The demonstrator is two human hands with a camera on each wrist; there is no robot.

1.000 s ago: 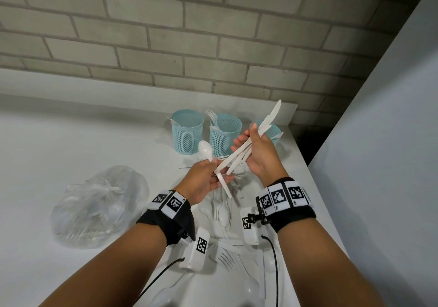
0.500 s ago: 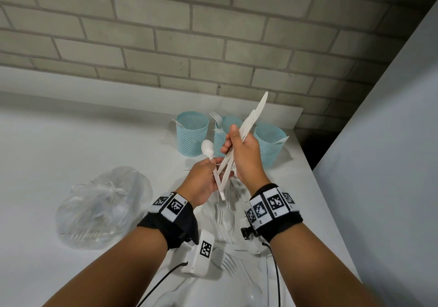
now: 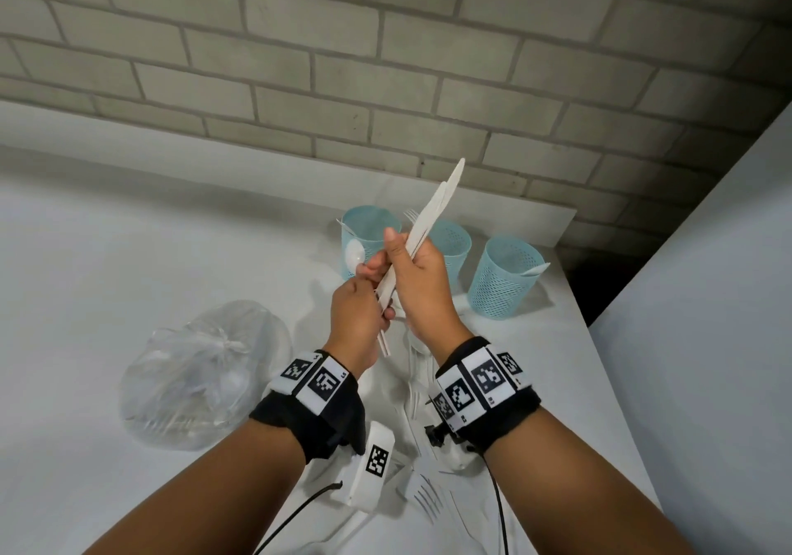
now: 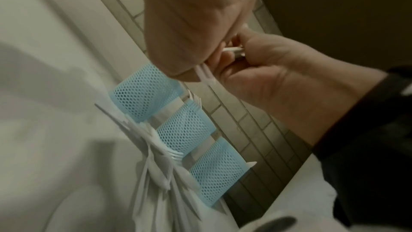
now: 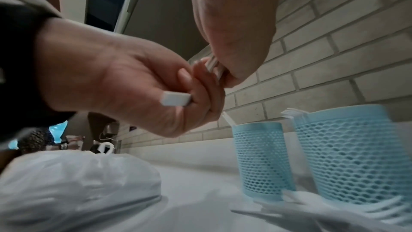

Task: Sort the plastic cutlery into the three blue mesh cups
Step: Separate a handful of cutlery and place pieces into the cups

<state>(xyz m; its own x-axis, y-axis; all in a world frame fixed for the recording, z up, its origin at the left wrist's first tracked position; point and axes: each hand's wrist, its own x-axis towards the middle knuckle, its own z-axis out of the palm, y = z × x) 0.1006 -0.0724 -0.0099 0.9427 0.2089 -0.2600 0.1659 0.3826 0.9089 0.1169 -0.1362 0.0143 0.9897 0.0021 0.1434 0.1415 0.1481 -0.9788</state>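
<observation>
right hand point(image 3: 422, 284) grips a knife bundle point(image 3: 433, 207) mid-handle; left hand point(image 3: 358, 318) pinches a spoon point(image 3: 355, 253). light, stiff, slick plastic; likely fans out unless squeezed near the handles.

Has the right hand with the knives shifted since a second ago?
Yes. The right hand and its knives moved left: earlier they covered the right cup, now they overlap the middle cup.

3 light-blue mesh cups point(image 3: 505, 282), white cutlery point(image 3: 433, 211), grey brick wall point(image 3: 385, 61).
</observation>
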